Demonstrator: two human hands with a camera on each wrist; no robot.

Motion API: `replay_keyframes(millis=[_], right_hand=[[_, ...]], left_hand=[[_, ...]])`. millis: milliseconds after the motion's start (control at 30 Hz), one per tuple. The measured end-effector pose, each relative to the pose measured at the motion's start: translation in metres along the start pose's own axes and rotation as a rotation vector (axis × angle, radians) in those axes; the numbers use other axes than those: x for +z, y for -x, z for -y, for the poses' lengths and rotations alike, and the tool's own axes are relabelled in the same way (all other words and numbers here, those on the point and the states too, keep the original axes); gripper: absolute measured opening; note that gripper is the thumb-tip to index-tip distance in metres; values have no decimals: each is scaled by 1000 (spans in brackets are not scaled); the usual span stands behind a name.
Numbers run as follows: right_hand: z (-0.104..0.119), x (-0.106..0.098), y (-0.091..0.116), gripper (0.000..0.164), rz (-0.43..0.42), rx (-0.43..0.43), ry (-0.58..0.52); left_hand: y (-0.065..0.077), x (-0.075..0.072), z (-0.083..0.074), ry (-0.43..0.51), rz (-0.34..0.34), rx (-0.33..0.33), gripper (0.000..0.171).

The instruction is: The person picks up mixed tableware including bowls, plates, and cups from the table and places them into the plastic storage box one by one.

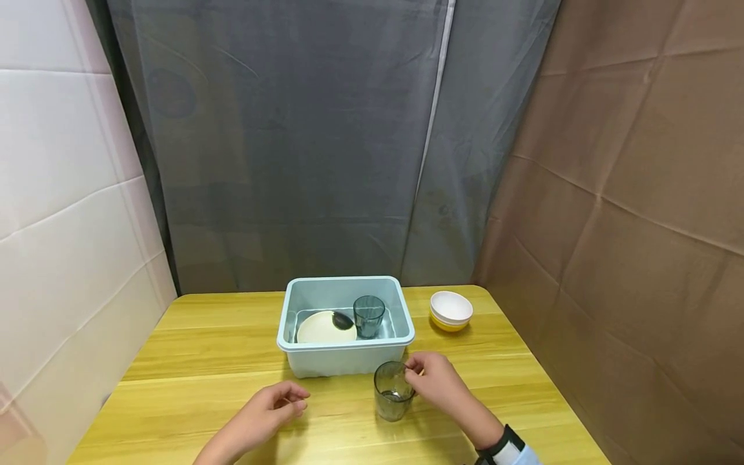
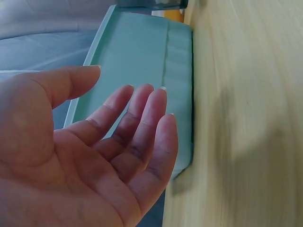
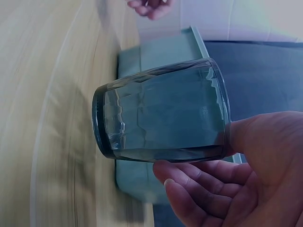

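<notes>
My right hand (image 1: 436,381) pinches a smoky clear drinking glass (image 1: 393,394) near its rim, with the thumb at the rim and fingers along the side. The glass is upright in front of the pale blue plastic bin (image 1: 349,359); whether its base touches the table cannot be told. In the right wrist view, the glass (image 3: 163,111) looks empty. Palm up and fingers loosely bent, my left hand (image 1: 264,410) holds nothing, left of the glass and short of the bin. Inside the bin are a second smoky glass (image 1: 369,315) and a cream plate (image 1: 320,329) with a dark patch.
Right of the bin, a white bowl (image 1: 451,306) sits in a yellow bowl (image 1: 447,325) near the table's back right corner. The wood-grain table (image 1: 215,349) is bounded by a grey curtain (image 1: 279,161) behind, a white one at left and a brown one at right.
</notes>
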State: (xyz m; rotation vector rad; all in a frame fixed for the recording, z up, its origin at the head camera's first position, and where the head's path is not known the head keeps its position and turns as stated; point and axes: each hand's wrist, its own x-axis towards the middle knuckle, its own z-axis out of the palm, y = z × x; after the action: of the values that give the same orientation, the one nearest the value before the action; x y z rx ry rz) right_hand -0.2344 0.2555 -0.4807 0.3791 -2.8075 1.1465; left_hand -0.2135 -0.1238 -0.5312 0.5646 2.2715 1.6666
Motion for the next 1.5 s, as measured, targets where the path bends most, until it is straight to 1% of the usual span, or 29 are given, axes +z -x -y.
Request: replay_keyframes(millis=[300, 433, 667, 800, 1000, 1133, 1233, 1300, 1400, 1500], right_hand=[[15, 22, -5, 6, 45, -51, 6], [21, 28, -7, 5, 65, -65, 6], [32, 38, -10, 6, 96, -95, -1], [36, 45, -12, 7, 100, -112, 10], [43, 55, -14, 10, 96, -135, 37], [48, 60, -15, 10, 101, -142, 37], [49, 63, -15, 8, 101, -141, 41], [49, 64, -15, 8, 97, -136, 41], [50, 65, -15, 9, 87, -138, 38], [52, 66, -16, 9, 79, -139, 37]], left_hand=[[-3, 6, -9, -18, -21, 26, 20], [-5, 9, -15, -38, -38, 19, 20], [-10, 16, -23, -38, -155, -39, 22], [-13, 23, -28, -23, -190, -54, 22], [-21, 37, -35, -24, -198, -45, 23], [-26, 45, -39, -89, -217, -36, 24], [-28, 49, -41, -137, -238, -25, 22], [-28, 51, -41, -151, -249, -18, 20], [-29, 52, -41, -147, -264, -13, 15], [-29, 53, -40, -106, -272, -16, 13]])
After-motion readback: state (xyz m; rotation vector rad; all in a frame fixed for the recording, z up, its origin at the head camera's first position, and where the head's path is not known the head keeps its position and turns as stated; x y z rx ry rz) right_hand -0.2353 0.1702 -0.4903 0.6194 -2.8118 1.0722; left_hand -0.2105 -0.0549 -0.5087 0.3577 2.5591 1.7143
